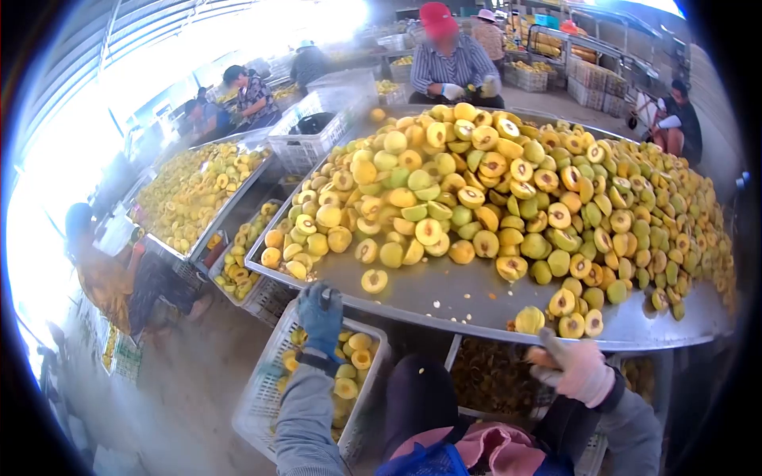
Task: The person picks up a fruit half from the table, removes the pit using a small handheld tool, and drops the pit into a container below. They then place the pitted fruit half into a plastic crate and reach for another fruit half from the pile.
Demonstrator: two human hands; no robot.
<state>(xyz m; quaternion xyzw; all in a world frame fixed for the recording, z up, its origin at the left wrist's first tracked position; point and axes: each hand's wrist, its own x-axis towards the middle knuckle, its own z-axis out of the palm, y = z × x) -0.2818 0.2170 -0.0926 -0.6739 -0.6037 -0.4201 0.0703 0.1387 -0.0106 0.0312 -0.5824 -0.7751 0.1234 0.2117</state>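
Observation:
My left hand (321, 316), in a blue-grey glove, is above a white crate (258, 389) of halved yellow fruit, close to the metal table's edge; its fingers look curled, and what they hold, if anything, is hidden. My right hand (578, 366), in a pale pinkish glove, is just below the table's front edge, over a bin of dark brown pits (494, 373). Its fingers are bent around something I cannot make out. On the metal table (444, 297) lies a big heap of halved yellow-green fruit (492, 190). One fruit (529, 320) rests near the edge, close to my right hand.
Across the table sits a person in a red cap (456, 67). Another person (119, 274) sits at the left, beside a second table of fruit (198, 194). A white crate with a dark item (305, 143) stands between the tables. More people and crates are behind.

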